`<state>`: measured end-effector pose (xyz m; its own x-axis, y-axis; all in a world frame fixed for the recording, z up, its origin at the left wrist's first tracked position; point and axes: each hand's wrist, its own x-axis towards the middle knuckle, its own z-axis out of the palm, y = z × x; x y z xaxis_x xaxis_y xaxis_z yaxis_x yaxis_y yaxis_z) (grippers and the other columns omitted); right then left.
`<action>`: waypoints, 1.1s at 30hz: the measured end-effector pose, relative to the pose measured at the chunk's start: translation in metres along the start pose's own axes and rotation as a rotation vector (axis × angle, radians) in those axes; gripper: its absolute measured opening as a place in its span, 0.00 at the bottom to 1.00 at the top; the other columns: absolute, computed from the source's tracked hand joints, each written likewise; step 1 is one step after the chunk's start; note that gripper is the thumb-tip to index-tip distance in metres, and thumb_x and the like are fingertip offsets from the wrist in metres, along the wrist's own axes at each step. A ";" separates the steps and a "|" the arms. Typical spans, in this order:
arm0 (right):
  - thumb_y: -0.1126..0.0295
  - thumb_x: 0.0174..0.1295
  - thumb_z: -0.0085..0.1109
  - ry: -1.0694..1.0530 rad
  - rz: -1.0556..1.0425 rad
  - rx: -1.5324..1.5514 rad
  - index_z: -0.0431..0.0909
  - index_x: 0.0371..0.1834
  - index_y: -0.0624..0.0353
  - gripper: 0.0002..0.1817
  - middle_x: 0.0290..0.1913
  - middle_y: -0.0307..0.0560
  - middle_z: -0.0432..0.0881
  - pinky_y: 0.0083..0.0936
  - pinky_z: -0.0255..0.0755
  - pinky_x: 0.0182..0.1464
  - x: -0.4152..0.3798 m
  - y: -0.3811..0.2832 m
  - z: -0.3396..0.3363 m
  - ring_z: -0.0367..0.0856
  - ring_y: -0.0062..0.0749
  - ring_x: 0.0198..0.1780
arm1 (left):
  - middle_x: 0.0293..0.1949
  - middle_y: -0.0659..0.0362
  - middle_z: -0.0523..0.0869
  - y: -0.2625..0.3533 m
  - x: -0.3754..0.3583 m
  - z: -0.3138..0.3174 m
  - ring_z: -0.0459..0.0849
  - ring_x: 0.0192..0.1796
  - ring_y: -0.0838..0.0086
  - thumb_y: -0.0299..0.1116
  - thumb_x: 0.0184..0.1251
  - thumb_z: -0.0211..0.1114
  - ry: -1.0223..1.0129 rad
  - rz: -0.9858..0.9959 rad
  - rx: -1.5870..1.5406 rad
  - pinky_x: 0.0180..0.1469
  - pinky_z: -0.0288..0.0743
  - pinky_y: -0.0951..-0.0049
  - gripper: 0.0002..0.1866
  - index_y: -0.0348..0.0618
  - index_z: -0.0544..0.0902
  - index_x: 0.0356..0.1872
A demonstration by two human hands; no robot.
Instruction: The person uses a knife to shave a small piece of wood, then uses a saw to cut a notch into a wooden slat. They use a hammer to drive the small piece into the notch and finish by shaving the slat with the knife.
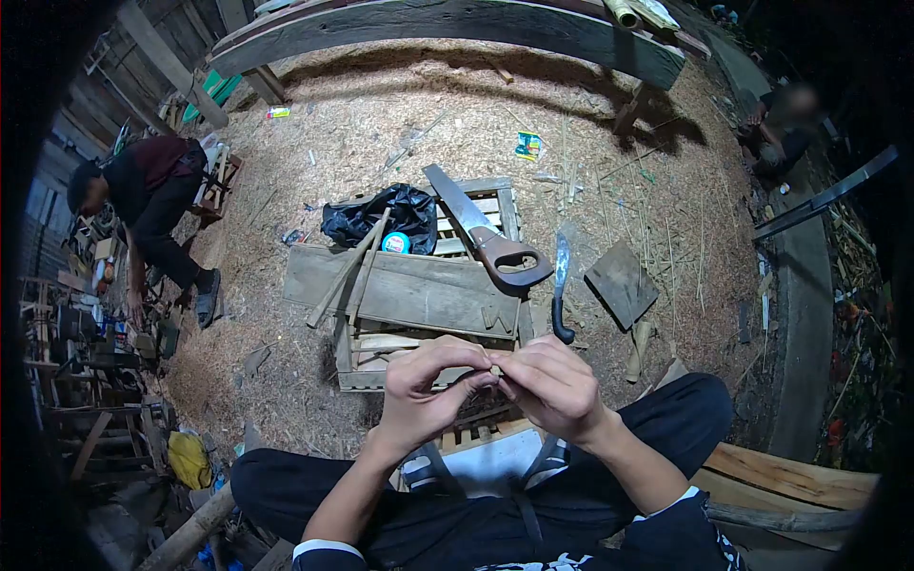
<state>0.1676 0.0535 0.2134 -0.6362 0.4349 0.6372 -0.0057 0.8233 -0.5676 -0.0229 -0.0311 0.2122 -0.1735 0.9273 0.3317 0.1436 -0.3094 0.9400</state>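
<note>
Two hands, left [433, 385] and right [552, 385], meet at lower centre, fingertips pinched together around something too small to identify, below the handsaw [486, 233].

Bright cool light over centre, dark shadow beneath beam [447, 30], black vignette, strong fisheye bend at edges
</note>
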 end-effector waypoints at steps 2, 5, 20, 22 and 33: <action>0.78 0.58 0.74 -0.013 0.005 0.000 0.84 0.56 0.69 0.21 0.40 0.49 0.87 0.36 0.78 0.43 0.000 0.000 -0.001 0.86 0.41 0.39 | 0.40 0.53 0.93 0.000 0.000 -0.001 0.92 0.45 0.66 0.17 0.56 0.77 -0.008 -0.013 0.023 0.51 0.84 0.68 0.11 0.35 0.89 0.41; 0.78 0.58 0.74 -0.015 0.010 0.008 0.84 0.56 0.68 0.21 0.40 0.49 0.87 0.36 0.78 0.43 0.001 -0.001 -0.001 0.86 0.41 0.39 | 0.40 0.53 0.92 0.002 -0.001 0.001 0.92 0.46 0.66 0.17 0.56 0.77 0.001 -0.028 0.007 0.50 0.84 0.68 0.11 0.35 0.89 0.41; 0.81 0.55 0.75 -0.044 0.140 0.066 0.87 0.46 0.65 0.15 0.39 0.50 0.90 0.34 0.80 0.44 0.004 -0.006 -0.008 0.90 0.42 0.40 | 0.40 0.54 0.91 -0.001 0.002 -0.008 0.91 0.45 0.66 0.18 0.59 0.77 -0.129 0.026 0.060 0.50 0.83 0.68 0.12 0.37 0.86 0.42; 0.81 0.55 0.75 -0.051 0.164 0.085 0.87 0.46 0.65 0.14 0.39 0.50 0.90 0.34 0.80 0.44 0.002 -0.005 -0.007 0.90 0.42 0.40 | 0.41 0.54 0.91 -0.003 0.000 -0.007 0.91 0.45 0.66 0.17 0.60 0.76 -0.127 0.020 0.045 0.50 0.83 0.68 0.12 0.37 0.86 0.43; 0.76 0.64 0.72 -0.073 0.402 0.215 0.86 0.51 0.66 0.13 0.44 0.55 0.90 0.34 0.82 0.47 0.003 -0.007 -0.007 0.90 0.46 0.45 | 0.42 0.53 0.90 -0.001 0.004 -0.004 0.91 0.46 0.65 0.15 0.62 0.73 -0.094 -0.013 0.092 0.51 0.83 0.68 0.12 0.36 0.85 0.45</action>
<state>0.1710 0.0522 0.2229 -0.6736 0.6710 0.3099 0.0978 0.4965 -0.8625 -0.0273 -0.0275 0.2128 -0.0849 0.9482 0.3062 0.2311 -0.2802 0.9317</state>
